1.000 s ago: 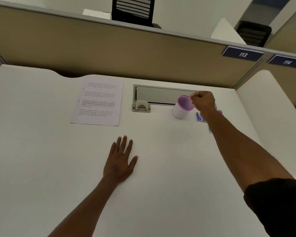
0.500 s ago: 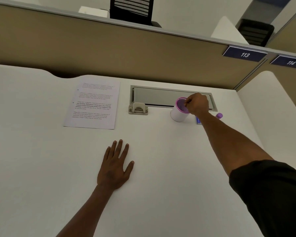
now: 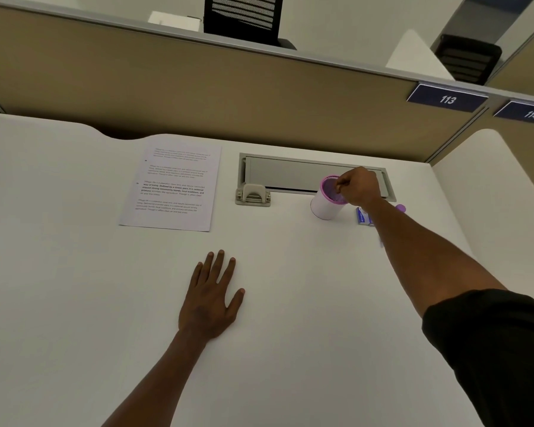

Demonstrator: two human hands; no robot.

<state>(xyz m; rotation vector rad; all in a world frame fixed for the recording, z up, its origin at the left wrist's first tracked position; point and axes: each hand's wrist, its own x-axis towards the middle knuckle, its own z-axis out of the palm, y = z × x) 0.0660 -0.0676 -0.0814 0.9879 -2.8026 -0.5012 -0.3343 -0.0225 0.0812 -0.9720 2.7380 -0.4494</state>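
Observation:
A white cup with a pink rim [image 3: 322, 208] stands on the white desk [image 3: 290, 303], just in front of a grey cable hatch [image 3: 290, 174]. My right hand [image 3: 356, 186] hovers over the cup's mouth with its fingers curled and the fingertips dipping inside the rim. Whether it pinches anything is hidden. My left hand [image 3: 210, 300] lies flat on the desk near the middle, fingers spread and straight.
A printed sheet [image 3: 174, 184] lies at the back left. A small grey clip-like fitting [image 3: 252, 195] sits at the hatch's front left. A blue packet [image 3: 363, 215] and a purple cap [image 3: 400, 207] lie beside my right forearm. A tan partition [image 3: 198, 94] walls the back.
My right hand has moved left from beside the cup's rim to over its mouth, fingertips lowering into it. My left hand stays flat on the desk.

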